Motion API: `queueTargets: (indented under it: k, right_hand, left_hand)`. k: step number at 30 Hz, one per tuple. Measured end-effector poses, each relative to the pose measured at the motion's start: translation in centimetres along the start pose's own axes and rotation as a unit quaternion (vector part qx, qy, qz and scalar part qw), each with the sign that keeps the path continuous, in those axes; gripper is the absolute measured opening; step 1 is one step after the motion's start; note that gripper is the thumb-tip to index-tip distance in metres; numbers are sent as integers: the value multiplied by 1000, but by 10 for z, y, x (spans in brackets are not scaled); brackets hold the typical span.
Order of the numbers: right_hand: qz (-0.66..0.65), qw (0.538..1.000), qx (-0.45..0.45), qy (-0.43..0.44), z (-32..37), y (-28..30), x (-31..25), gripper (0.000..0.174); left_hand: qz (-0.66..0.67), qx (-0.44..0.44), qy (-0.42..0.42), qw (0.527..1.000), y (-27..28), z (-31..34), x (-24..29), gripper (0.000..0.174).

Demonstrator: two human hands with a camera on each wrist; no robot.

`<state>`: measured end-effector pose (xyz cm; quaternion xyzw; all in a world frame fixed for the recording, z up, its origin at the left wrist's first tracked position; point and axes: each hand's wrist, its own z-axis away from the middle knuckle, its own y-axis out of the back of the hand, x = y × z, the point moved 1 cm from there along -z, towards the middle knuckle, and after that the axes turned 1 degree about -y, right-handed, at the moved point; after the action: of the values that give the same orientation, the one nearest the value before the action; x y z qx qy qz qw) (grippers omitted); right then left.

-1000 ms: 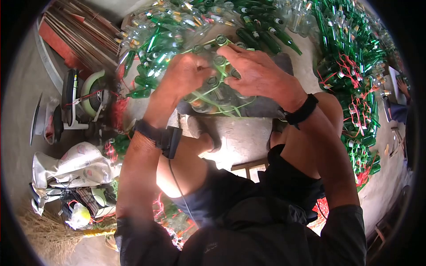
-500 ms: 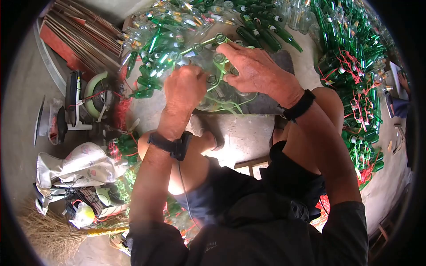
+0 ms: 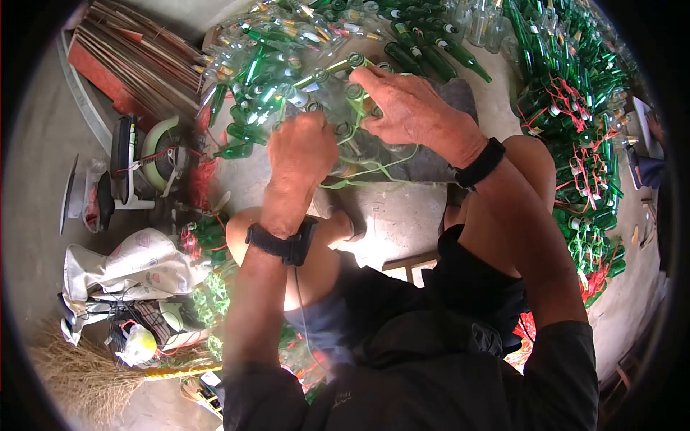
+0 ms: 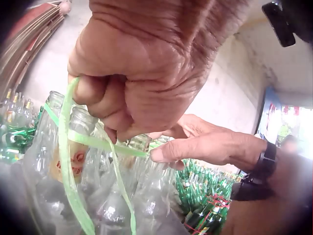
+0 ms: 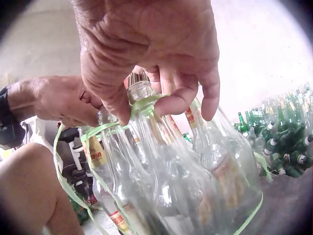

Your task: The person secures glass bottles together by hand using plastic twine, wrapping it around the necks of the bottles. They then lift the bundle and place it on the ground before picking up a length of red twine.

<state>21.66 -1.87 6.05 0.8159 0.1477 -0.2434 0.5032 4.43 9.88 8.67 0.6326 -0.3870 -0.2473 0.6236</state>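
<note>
Left hand (image 3: 302,154) pinching a green strap (image 4: 71,188), right hand (image 3: 424,115) gripping at the necks of clear bottles (image 5: 171,166).

The bundle stands upright just below both hands, long axes rising toward them; the right hand is nearer its middle, the left at its left side. Flat, pliant strap loops the smooth, tapering glass; farther out, glossy green bottles (image 3: 431,61) lie heaped on the floor.

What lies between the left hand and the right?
A green strap and a clear bottle's neck lie between the left hand and the right hand, as the left wrist view shows.
</note>
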Motion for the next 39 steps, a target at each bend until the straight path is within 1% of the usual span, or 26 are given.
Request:
queueTargets:
  k: [3,5,6,8,9,11,12,14,16,18,20,22,24,25,27,28,30,31,35,37,38,39]
  right_hand:
    - [2,1000,10,8,1,-2,0,50]
    - [5,1000,14,11,0,-2,1,50]
    - [2,1000,16,16,0,-2,2,50]
    - [-2,1000,18,21,1,-3,3,50]
    - [4,1000,14,18,0,-3,3,50]
    - [8,1000,10,13,0,-3,3,49]
    - [14,1000,8,9,0,-2,2,49]
    - [18,1000,6,5,0,-4,1,48]
    - [10,1000,23,16,0,-6,4,48]
    - [8,1000,15,12,0,-6,6,50]
    - [4,1000,3,7,2,-6,5,52]
    - [4,1000,20,15,1,-5,4,48]
    - [5,1000,13,12,1,-4,4,48]
    - [5,1000,5,8,1,-4,5,48]
    - [2,1000,14,17,0,-6,6,48]
    - [1,999,24,23,0,-6,7,48]
    - [1,1000,17,26,0,-6,8,50]
    - [1,1000,11,28,0,-6,9,53]
    - [8,1000,6,21,0,-5,6,53]
    - [11,1000,-17,-13,-1,-4,6,53]
    - [11,1000,-17,-13,0,-3,6,53]
    - [8,1000,-13,-5,0,-3,6,53]
  left_hand:
    - [9,6,12,1000,1,8,3,20]
    - [73,11,37,997,2,10,3,26]
    - [73,12,37,997,1,10,2,26]
    - [176,-36,50,982,1,7,-6,27]
    - [175,-36,51,983,3,4,-9,27]
    - [157,-65,8,985,5,-3,-14,28]
    - [156,-67,9,985,9,-9,-16,28]
    - [128,-153,-17,980,20,-19,-14,32]
    - [149,-160,-1,976,23,-21,-11,34]
    - [126,-188,-38,973,24,-27,-13,34]
    - [116,-190,-43,974,23,-29,-14,34]
    - [104,-189,-50,975,28,-27,-10,33]
    - [139,-194,-12,971,30,-21,-7,32]
    - [139,-194,-12,971,22,-17,-10,32]
    - [106,-57,-45,992,6,-6,-15,31]
    - [104,-56,-45,992,2,-2,-16,31]
    - [182,-30,44,982,-6,12,-12,28]
    - [189,7,45,981,-8,17,-7,27]
    - [230,-12,70,971,-11,29,-2,25]
    - [251,62,94,961,-20,38,6,23]
    - [252,62,93,961,-22,40,7,23]
    - [266,56,117,955,-23,41,7,22]
